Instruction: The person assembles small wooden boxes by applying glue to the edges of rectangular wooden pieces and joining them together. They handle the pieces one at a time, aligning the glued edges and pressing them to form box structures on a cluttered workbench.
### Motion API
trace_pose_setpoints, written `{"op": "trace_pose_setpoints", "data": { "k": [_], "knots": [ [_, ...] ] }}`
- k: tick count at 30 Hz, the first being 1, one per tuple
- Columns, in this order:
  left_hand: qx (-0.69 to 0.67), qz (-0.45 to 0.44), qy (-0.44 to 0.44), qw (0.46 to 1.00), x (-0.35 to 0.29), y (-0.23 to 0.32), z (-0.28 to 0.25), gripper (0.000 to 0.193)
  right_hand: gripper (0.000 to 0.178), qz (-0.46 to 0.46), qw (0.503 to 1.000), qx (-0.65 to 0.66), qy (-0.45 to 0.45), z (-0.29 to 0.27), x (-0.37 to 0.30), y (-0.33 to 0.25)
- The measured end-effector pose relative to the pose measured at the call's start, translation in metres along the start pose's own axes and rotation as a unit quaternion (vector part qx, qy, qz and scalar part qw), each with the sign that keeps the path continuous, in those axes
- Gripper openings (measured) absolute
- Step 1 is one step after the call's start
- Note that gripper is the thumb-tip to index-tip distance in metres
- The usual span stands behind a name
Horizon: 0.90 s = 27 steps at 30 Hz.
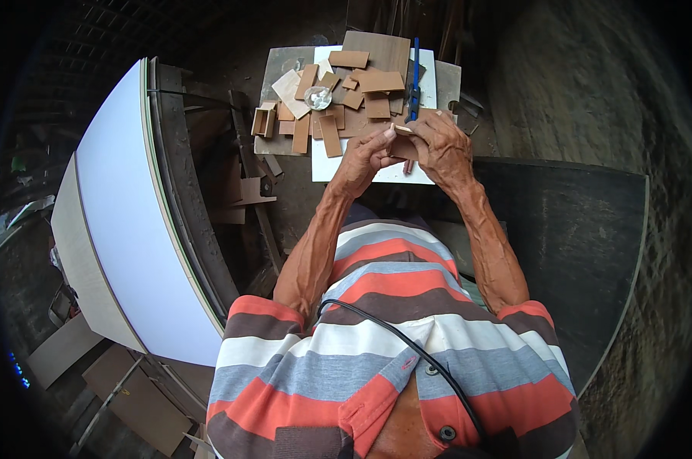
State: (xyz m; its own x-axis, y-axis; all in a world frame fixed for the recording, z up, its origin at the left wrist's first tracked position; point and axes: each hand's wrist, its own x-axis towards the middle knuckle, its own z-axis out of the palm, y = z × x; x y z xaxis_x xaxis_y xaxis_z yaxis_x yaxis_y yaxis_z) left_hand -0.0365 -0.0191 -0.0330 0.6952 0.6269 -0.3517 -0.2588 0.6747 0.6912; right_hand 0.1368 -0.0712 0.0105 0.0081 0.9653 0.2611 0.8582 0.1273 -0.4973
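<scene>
- A large white panel point(124, 222) stands on edge at far left, beside a dark timber frame point(189, 191).
- A small open wooden box point(263, 121) lies at the left edge of the counter point(324, 164).
- Brown wood offcuts point(354, 96) lie scattered over the white counter top, around a small round dish point(318, 97).
- Left hand point(365, 153): grip closed, fingertips pinching the left end of a small wood piece point(404, 140).
- The piece sits between both grips, held above the near edge of the counter.
- Right hand point(442, 145): grip closed around the right side of the piece.
- A blue-handled tool point(415, 76) lies on the counter behind the right hand.
- A dark board point(576, 252) lies at right, over a dirt floor point(591, 92).
</scene>
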Motion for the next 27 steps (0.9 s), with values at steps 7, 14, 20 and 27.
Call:
{"op": "trace_pose_setpoints", "data": {
  "k": [7, 14, 20, 27],
  "knots": [
    [0.001, -0.002, 0.003, 1.0, 0.003, 0.001, 0.003, 0.039, 0.015, 0.017, 1.0, -0.001, 0.018, 0.0, -0.002, 0.0],
    [-0.009, 0.017, -0.003, 1.0, 0.008, -0.004, 0.007, 0.038, 0.013, 0.025, 0.999, -0.006, 0.037, 0.0, -0.004, 0.004],
    [-0.023, 0.028, 0.005, 0.999, 0.011, -0.008, 0.007, 0.04, 0.013, 0.032, 0.999, -0.024, 0.037, -0.004, 0.0, 0.003],
    [0.0, 0.043, -0.015, 0.999, 0.009, -0.006, 0.004, 0.044, 0.016, 0.026, 0.999, -0.011, 0.038, -0.006, -0.001, 0.005]
  ]
}}
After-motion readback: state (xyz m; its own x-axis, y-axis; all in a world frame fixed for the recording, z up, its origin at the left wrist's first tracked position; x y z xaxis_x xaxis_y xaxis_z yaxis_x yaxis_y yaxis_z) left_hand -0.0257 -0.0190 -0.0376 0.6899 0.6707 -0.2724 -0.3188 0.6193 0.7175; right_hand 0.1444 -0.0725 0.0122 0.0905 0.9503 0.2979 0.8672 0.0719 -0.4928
